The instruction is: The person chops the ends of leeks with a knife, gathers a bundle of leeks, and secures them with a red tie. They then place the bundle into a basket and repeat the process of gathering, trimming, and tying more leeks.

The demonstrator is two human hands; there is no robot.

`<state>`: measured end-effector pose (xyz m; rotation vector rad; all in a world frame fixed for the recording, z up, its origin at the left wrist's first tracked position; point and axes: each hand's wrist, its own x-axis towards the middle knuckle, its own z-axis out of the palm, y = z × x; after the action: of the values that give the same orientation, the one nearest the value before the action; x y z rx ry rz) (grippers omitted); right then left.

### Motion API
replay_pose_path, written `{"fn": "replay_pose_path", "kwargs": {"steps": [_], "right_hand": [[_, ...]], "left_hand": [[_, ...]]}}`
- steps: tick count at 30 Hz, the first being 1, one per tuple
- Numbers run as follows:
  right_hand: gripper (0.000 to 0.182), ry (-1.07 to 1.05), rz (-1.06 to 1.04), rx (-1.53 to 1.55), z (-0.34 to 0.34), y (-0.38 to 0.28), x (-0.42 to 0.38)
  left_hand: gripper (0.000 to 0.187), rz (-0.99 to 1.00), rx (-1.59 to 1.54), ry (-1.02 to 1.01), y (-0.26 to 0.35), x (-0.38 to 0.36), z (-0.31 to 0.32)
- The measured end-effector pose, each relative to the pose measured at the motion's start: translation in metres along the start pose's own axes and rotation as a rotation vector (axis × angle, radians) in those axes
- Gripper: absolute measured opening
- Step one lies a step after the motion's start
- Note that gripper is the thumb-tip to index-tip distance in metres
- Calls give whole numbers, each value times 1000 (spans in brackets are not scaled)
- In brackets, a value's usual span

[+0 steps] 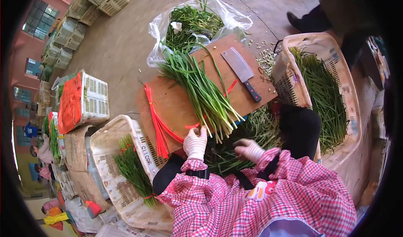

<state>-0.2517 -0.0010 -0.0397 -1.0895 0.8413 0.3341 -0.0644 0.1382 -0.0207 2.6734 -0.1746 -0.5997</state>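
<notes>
A loose bunch of long green stalks with pale ends (205, 94) lies across the brown board (168, 98). My left hand (195, 144), in a striped glove, pinches a red tie (192, 126) beside the pale ends. The same red shows beyond the stalks. My right hand (249, 149) is apart from the bunch, below and right of its ends, its fingers slightly blurred and apart with nothing visible in them. A bundle of red ties (154, 119) lies on the board's left. A cleaver (238, 65) with a dark handle rests at the right.
A plastic bag of greens (157, 29) sits beyond the board. Crates stand on the right (357, 107) and left (100, 142), both holding greens. Loose leaves (262, 128) lie below the board. Another person's shoe (294, 22) is at the upper right; stacked crates (111, 4) stand far left.
</notes>
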Motion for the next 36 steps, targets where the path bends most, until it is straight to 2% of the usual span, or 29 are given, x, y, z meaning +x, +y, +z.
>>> {"fn": "replay_pose_path", "kwargs": {"steps": [4,5,7,8,9,12,15,17,18,23,25,27,29,30,32,33,35,36], "right_hand": [[71,-72,117,213,38,31,35],[72,-88,121,180,43,31,44],[72,-64,118,314,55,29,52],[55,11,111,404,61,33,56],[55,12,102,409,61,34,60],[28,-114,125,515,61,29,59],[25,-119,111,659,57,25,50],[23,-122,102,693,56,24,48],[25,-143,103,695,54,26,49],[30,-174,80,835,49,28,46],[32,-259,28,919,47,30,44],[32,-254,26,925,46,27,40],[30,-225,41,892,46,25,39],[30,-226,40,896,47,25,39],[25,-171,65,854,50,21,38],[25,-170,63,859,52,20,36],[21,-68,99,766,57,6,24],[19,-60,109,770,59,-2,18]], "left_hand": [[48,-16,74,61,6,5,8],[47,-15,96,56,8,6,11],[41,12,107,80,8,6,18],[38,-2,90,83,7,7,20],[35,-17,71,88,6,8,22],[31,1,30,134,7,6,22],[29,17,-22,124,-1,9,32],[27,91,-178,107,9,4,27],[27,57,-232,57,14,-3,24],[26,168,-335,-3,-15,17,57],[26,34,-602,-159,-15,16,57],[33,-148,-844,-245,9,3,32],[39,-226,-881,-240,12,7,32],[39,-225,-877,-241,13,8,32],[33,-78,-510,-169,15,12,36],[33,-75,-506,-171,5,21,48],[31,177,-338,-16,-16,39,72],[27,132,-376,-58,-18,42,75]]}}
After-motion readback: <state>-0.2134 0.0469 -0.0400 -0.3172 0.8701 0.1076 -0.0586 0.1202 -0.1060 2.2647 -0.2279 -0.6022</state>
